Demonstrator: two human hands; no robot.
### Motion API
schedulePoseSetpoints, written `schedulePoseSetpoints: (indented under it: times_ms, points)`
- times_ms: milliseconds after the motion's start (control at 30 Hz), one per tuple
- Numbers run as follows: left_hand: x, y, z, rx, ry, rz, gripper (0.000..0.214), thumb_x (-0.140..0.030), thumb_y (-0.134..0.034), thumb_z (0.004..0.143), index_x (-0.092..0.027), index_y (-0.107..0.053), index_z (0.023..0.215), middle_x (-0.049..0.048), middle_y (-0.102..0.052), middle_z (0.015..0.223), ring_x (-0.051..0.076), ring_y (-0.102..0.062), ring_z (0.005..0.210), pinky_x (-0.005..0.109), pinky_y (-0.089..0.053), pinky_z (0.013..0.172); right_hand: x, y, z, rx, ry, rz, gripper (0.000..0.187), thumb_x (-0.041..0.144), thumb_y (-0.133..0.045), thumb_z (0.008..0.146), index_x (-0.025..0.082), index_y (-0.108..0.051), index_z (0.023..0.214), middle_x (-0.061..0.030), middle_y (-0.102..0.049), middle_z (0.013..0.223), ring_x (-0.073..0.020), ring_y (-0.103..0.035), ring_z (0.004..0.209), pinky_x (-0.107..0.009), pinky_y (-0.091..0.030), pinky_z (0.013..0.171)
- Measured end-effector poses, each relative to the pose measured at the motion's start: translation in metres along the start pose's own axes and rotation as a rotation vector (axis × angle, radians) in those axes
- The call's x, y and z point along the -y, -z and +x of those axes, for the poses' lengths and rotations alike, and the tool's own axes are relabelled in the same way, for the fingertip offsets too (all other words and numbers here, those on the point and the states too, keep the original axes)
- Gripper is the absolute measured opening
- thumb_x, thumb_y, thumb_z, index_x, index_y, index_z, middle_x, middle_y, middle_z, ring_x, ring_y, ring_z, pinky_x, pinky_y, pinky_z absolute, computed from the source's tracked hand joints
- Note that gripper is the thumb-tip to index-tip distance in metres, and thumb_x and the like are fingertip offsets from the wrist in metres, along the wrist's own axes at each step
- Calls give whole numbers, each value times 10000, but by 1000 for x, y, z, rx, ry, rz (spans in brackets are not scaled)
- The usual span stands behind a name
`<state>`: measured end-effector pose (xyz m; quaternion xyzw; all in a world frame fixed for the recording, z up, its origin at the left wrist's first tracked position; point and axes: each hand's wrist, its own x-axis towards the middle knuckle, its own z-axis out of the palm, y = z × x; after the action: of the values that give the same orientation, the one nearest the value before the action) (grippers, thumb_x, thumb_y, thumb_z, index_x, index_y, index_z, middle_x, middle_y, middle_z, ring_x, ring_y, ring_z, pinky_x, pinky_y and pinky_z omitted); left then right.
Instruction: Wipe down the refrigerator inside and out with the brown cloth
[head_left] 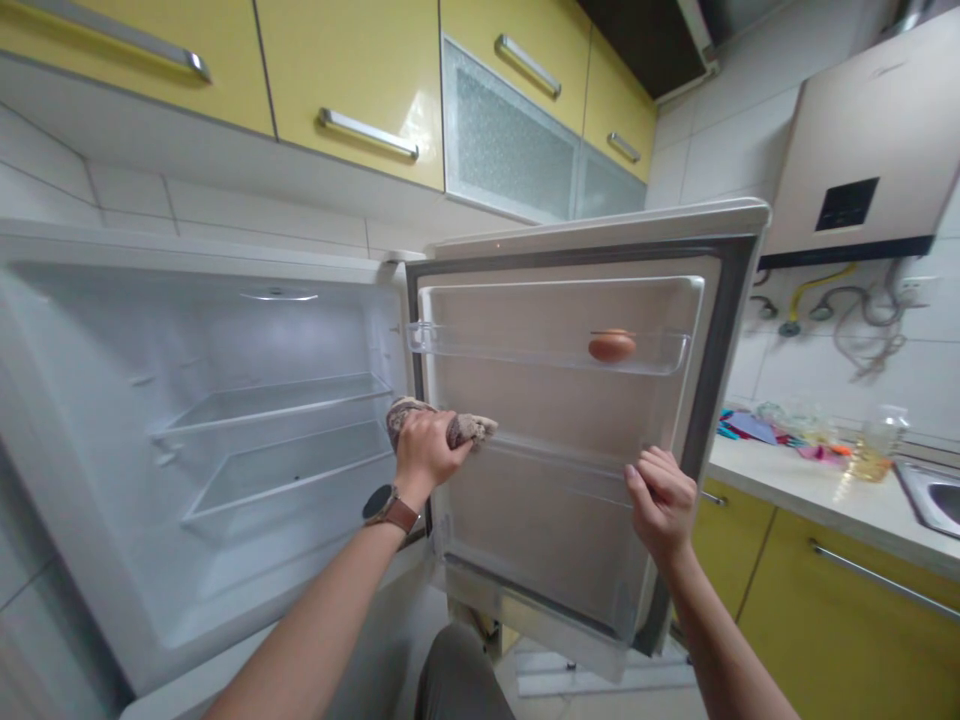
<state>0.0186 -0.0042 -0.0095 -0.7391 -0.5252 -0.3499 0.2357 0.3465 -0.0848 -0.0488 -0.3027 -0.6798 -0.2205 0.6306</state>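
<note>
My left hand [429, 452], with a watch on its wrist, is closed round a crumpled patterned cloth [474, 429]. It presses the cloth near the hinge-side end of the clear middle door shelf [555, 466]. At the other end of that shelf, my right hand [663, 500] has its fingers curled over the shelf's end; the exact contact is hidden. The refrigerator door [525, 530] stands wide open. On its upper clear shelf [510, 347] sits a reddish-brown rounded object [612, 346], maybe an egg.
The fridge compartment [300, 345] on the left has two glass shelves [289, 465]. Yellow cabinets [360, 80] hang above. At right, a counter [787, 475] carries colourful items [757, 427], an oil jug [876, 445] and a sink [937, 495]. A water heater [862, 140] is on the wall.
</note>
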Motion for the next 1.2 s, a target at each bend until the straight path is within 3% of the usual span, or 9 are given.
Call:
schedulePoseSetpoints:
  times_ms: [367, 700, 833, 1067, 1133, 1200]
  points:
    - [12, 4, -3, 44, 23, -28, 421, -457, -599, 815, -168, -759, 1075, 147, -767, 1108, 349, -680, 1080, 461, -445, 1050, 29, 0, -2, -8, 31, -18, 444, 104, -568, 942, 180, -241, 652, 38, -224, 629, -104, -267, 608, -314, -203, 642]
    - [-5, 25, 3, 164, 80, 48, 383, -508, -559, 899, -226, -797, 1002, 117, -787, 1052, 323, -704, 1050, 416, -480, 978, 42, -5, -4, -88, -24, -51, 466, 118, -573, 939, 178, -236, 624, 39, -213, 620, -98, -261, 599, -314, -219, 633]
    - [-42, 45, 7, 272, 34, 66, 410, -520, -535, 923, -227, -821, 940, 133, -795, 979, 312, -736, 963, 390, -517, 866, 46, -8, -4, -101, -32, -52, 468, 121, -579, 934, 175, -237, 620, 38, -211, 621, -97, -257, 600, -313, -216, 633]
    - [-152, 74, -1, 346, -200, -130, 502, -615, -563, 886, -189, -827, 869, 155, -784, 867, 314, -757, 840, 389, -563, 776, 46, -3, -6, -75, -13, -43, 463, 136, -586, 937, 173, -257, 614, 38, -228, 622, -97, -272, 605, -309, -216, 636]
    - [-166, 76, -2, 364, -218, -182, 523, -637, -562, 880, -186, -827, 882, 152, -785, 874, 319, -758, 845, 392, -574, 769, 43, -1, -6, -57, 0, -39, 446, 138, -585, 941, 174, -289, 609, 38, -248, 622, -98, -287, 608, -308, -226, 640]
    - [-165, 73, -1, 372, -198, -184, 551, -657, -558, 878, -176, -826, 905, 160, -785, 889, 325, -758, 863, 399, -580, 790, 40, 0, -5, -48, 0, -36, 449, 144, -585, 943, 176, -285, 611, 38, -246, 626, -98, -286, 610, -309, -227, 640]
